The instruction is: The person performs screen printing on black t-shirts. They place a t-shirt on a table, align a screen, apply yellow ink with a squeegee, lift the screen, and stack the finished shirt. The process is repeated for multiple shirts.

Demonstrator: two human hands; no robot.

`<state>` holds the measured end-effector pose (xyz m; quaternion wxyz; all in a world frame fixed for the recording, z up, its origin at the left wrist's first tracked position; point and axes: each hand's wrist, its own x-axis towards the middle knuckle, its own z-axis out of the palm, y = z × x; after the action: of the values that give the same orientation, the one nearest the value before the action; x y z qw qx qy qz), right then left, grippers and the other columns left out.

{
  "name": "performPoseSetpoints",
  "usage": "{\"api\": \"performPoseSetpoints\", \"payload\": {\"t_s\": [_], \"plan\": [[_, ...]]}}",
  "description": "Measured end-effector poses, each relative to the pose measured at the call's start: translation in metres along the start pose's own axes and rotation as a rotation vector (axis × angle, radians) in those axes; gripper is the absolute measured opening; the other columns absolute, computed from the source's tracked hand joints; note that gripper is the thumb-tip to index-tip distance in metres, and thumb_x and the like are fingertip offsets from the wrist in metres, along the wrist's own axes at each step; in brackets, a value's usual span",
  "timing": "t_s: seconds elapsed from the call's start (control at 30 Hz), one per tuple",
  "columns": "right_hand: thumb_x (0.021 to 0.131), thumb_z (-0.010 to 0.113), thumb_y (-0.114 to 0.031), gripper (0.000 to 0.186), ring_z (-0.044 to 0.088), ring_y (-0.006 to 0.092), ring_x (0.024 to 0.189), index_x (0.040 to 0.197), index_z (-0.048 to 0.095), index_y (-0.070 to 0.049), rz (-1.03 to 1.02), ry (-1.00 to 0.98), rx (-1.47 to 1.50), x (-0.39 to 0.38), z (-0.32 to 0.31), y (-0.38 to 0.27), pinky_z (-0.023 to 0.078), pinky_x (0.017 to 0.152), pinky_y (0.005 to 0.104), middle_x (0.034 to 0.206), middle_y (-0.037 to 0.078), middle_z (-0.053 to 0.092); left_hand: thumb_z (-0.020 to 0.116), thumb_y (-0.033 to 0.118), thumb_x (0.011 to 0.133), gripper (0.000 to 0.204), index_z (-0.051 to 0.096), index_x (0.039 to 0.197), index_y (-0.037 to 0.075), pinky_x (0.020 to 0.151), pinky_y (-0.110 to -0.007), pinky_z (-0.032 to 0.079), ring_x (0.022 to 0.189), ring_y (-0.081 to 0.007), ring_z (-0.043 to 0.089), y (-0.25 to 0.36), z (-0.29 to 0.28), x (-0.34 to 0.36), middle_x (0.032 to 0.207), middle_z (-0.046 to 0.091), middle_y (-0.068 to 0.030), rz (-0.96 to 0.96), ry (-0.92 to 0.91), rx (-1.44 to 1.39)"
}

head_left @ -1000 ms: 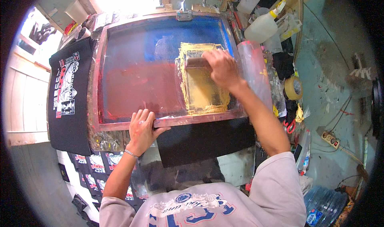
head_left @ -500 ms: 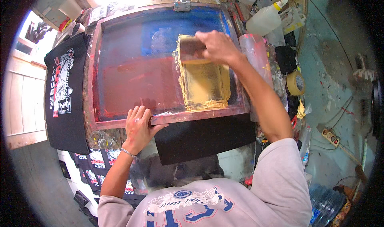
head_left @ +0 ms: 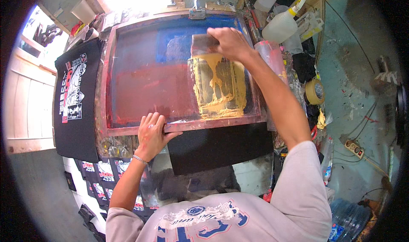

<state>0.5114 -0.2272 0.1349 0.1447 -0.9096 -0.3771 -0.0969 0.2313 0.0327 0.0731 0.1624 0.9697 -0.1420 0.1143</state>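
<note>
A wooden-framed printing screen (head_left: 111, 71) with red and blue areas lies on the worktable. My right hand (head_left: 228, 41) grips a squeegee (head_left: 200, 46) at the top of a yellow ink patch (head_left: 221, 105) on the screen's right side. The ink shows streaky, with darker mesh showing through. My left hand (head_left: 155, 133) holds the screen's front rail, thumb along it, fingers over the top. A black fabric piece (head_left: 217, 148) lies under the front of the screen.
A printed black shirt (head_left: 76, 135) lies at the left, more prints (head_left: 102, 169) below. At right stand a spray bottle (head_left: 279, 29), tape roll (head_left: 314, 92) and other clutter. A power strip (head_left: 352, 148) hangs by the wall, water jugs (head_left: 347, 218) below. A metal hinge clamp (head_left: 197, 12) sits on the back rail.
My right hand and the squeegee have moved upward toward the back of the screen. The yellow patch below now has dark streaks through it. My left hand stays on the rail.
</note>
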Motion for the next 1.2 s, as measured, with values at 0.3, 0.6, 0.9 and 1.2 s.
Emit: {"api": "performPoseSetpoints", "payload": {"t_s": [0.3,0.6,0.9,1.2], "plan": [[0.083,0.079,-0.033,0.038,0.071,0.0423,0.091,0.104,0.061,-0.007,0.053,-0.322,0.001,-0.028,-0.004,-0.034,0.056,0.078,0.0543,0.093,0.019,0.072,0.087,0.048,0.069,0.054,0.055,0.084,0.007,0.076,-0.04,0.041,0.083,-0.0292,0.052,0.002,-0.001,-0.009,0.082,0.051,-0.0087,-0.035,-0.014,-0.013],[0.088,0.061,-0.016,0.017,0.071,0.0382,0.092,0.1,0.063,-0.006,-0.07,-0.07,0.045,-0.119,-0.011,-0.079,0.055,0.082,0.0504,0.095,0.016,0.072,0.087,0.049,0.071,0.054,0.054,0.082,0.007,0.077,-0.039,0.041,0.083,-0.0281,0.052,0.002,-0.002,-0.004,0.082,0.051,-0.0083,-0.013,0.011,0.005],[0.08,0.082,-0.035,0.04,0.069,0.042,0.103,0.105,0.064,-0.009,0.238,-0.042,-0.074,-0.002,-0.011,0.039,0.054,0.085,0.0542,0.102,0.018,0.073,0.086,0.052,0.07,0.057,0.053,0.081,0.007,0.075,-0.039,0.042,0.08,-0.0275,0.052,0.001,0.003,-0.002,0.08,0.049,-0.0078,0.009,0.013,0.025],[0.081,0.069,-0.021,0.024,0.07,0.0441,0.094,0.101,0.064,-0.006,0.222,-0.171,0.039,-0.081,-0.011,-0.03,0.055,0.078,0.0577,0.093,0.023,0.071,0.088,0.049,0.069,0.054,0.056,0.082,0.007,0.075,-0.039,0.041,0.081,-0.0274,0.053,0.006,-0.004,-0.008,0.08,0.052,-0.0074,-0.007,0.04,-0.007]]}}
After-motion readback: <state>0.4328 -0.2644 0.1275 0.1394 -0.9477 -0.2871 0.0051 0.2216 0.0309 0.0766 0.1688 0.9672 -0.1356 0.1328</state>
